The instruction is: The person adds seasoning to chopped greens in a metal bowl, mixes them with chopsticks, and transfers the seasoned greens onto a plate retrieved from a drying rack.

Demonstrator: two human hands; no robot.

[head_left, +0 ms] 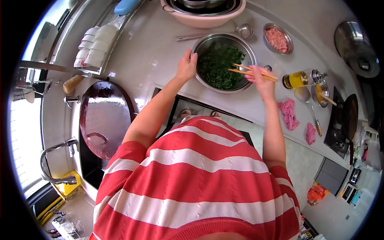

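A steel mixing bowl (253,56) full of chopped dark green leaves (220,66) stands on the counter in front of me. My left hand (187,66) grips its left rim, the thumb up at the edge. In my right hand (262,82) is a pair of wooden chopsticks (240,69), their tips in the greens near the bowl's right side. Behind the bowl lies a steel ladle (245,31). A smaller steel bowl of raw minced meat (276,40) sits to the back right.
To the right are an oil bottle (298,80), a small bowl with yellow liquid (321,94), a spatula (314,116) and pink cloths (289,114). A pink basin (204,20) stands at the back. On the left are stacked white bowls (96,46), a large lid (106,120) and a faucet (56,150).
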